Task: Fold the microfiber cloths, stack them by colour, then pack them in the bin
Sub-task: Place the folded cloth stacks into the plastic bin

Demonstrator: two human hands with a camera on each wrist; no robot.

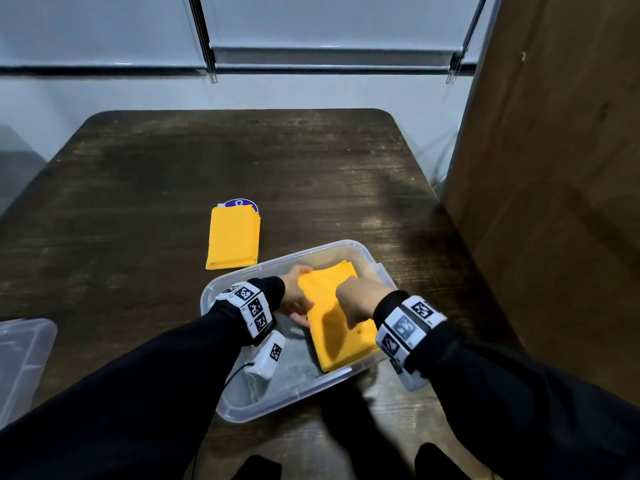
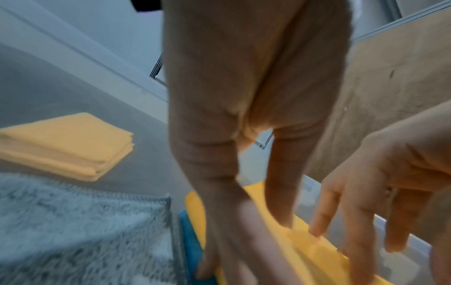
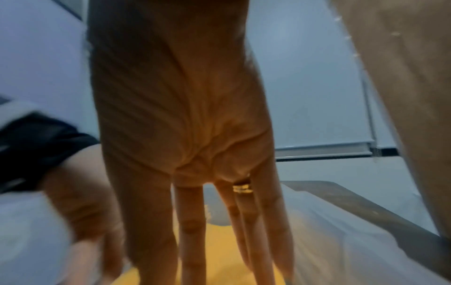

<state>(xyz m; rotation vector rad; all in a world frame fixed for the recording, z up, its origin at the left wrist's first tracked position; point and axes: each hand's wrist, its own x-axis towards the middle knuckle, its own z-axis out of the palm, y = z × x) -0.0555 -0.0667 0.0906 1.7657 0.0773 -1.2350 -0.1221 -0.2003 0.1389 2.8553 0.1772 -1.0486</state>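
Note:
A clear plastic bin (image 1: 294,400) sits on the dark table in front of me. A folded yellow cloth (image 1: 332,327) lies in its right half, on top of a blue cloth (image 2: 189,231). My left hand (image 1: 294,296) holds the yellow cloth's left edge, thumb on top and fingers underneath. The straight fingers of my right hand (image 1: 356,299) press down on top of the cloth (image 3: 219,250). A fluffy grey cloth (image 1: 291,372) fills the bin's left half. A stack of folded yellow cloths (image 1: 233,237) lies on the table beyond the bin.
A purple and white sticker (image 1: 239,203) shows from under the far end of the yellow stack. A second clear container (image 1: 20,358) sits at the table's left edge. A tall brown board (image 1: 554,168) stands close on the right. Bare tabletop (image 1: 138,202) stretches to the left and back.

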